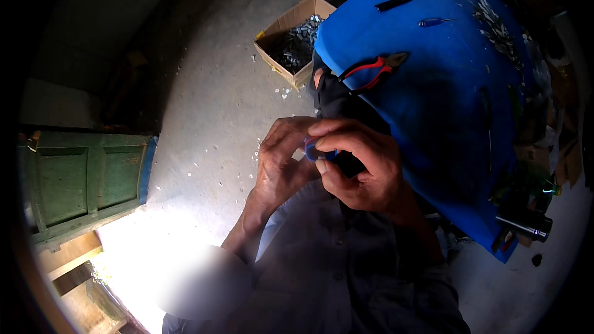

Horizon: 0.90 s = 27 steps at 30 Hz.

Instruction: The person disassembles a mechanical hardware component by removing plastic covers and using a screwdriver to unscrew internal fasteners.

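Close in front of my body, both hands meet around a small blue piece (328, 154) with a touch of red at its edge. Its kind is hard to tell, since fingers cover most of it. My left hand (278, 158) grips it from the left, fingers curled. From the other side, my right hand (368, 164) pinches it between thumb and fingertips. Beyond my right hand, pliers (377, 74) with red and black handles lie on a blue cloth (439, 86), their jaws pointing to the far right.
A cardboard box (288, 15) holds many small dark pieces on the concrete floor (210, 86). A blue-handled screwdriver (433, 22) and a black tool (395, 4) lie on the cloth. A black cylinder (525, 226) is at the right, a green wooden door (93, 179) at the left.
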Tool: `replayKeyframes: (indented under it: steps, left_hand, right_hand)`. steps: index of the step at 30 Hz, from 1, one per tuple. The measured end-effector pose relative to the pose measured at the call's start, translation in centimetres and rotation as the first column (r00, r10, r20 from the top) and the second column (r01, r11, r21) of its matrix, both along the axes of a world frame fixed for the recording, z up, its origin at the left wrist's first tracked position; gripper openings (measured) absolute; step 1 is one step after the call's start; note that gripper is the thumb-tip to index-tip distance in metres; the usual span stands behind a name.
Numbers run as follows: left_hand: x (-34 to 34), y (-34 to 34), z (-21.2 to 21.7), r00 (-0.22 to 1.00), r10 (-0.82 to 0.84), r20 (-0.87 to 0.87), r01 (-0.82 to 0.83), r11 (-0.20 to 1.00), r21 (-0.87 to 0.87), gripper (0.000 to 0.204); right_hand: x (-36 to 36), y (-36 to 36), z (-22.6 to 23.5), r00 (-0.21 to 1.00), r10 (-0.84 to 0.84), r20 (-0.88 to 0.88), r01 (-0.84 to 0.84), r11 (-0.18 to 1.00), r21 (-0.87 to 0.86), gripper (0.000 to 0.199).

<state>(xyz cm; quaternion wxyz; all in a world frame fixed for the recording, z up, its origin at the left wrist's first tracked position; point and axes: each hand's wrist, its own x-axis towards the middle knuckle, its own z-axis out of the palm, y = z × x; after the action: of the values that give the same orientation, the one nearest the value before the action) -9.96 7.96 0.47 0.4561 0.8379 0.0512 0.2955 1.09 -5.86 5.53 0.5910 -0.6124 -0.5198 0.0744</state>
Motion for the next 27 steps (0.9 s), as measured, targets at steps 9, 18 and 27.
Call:
replayKeyframes:
  steps: [9,18,27]
  left_hand:
    - [-0.4,0.1,-0.5,0.998,-0.007,-0.059,0.008,1.0,0.024,0.045]
    - [-0.4,0.0,-0.9,0.997,-0.007,-0.073,0.012,0.998,0.067,0.044]
    - [-0.6,-0.5,-0.4,0.995,-0.003,-0.097,0.009,0.998,0.067,0.044]
  right_hand:
    - [-0.7,0.0,-0.4,0.999,-0.022,-0.042,0.021,1.0,-0.013,0.019]
    - [-0.9,-0.5,0.1,0.984,-0.076,-0.16,0.067,0.996,-0.063,0.016]
    - [-1.1,-0.9,-0.7,0.948,-0.084,-0.307,0.077,0.996,-0.035,0.017]
